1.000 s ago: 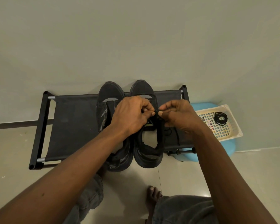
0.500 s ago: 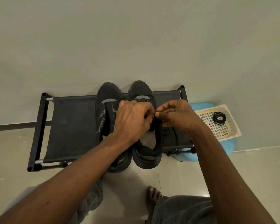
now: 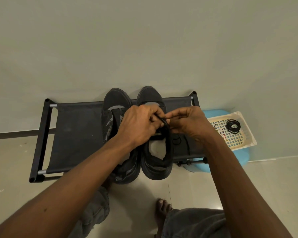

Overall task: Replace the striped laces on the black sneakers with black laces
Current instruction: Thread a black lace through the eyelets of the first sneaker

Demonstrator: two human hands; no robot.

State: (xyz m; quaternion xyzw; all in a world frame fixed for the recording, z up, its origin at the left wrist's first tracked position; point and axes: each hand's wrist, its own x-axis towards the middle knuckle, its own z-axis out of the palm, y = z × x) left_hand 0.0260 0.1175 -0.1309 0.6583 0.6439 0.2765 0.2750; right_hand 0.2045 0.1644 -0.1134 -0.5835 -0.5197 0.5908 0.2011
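Observation:
Two black sneakers stand side by side on a black fabric shoe rack (image 3: 76,134), toes toward the wall. The left sneaker (image 3: 115,107) shows bare eyelets and no lace. Over the tongue of the right sneaker (image 3: 155,158) my left hand (image 3: 139,124) and my right hand (image 3: 187,122) meet. Both pinch a thin black lace (image 3: 164,121) between their fingertips. A loose loop of that lace (image 3: 176,140) lies on the rack just right of the shoe. The shoe's eyelets are hidden under my hands.
A cream plastic basket (image 3: 246,134) sits on a blue stool (image 3: 213,162) to the right of the rack, holding a coiled black lace (image 3: 232,126). The wall runs close behind the rack. My bare foot (image 3: 162,208) and knees are on the tiled floor below.
My hands have stayed over the right sneaker, shifting slightly. The black lace now shows between my fingertips as a short strand.

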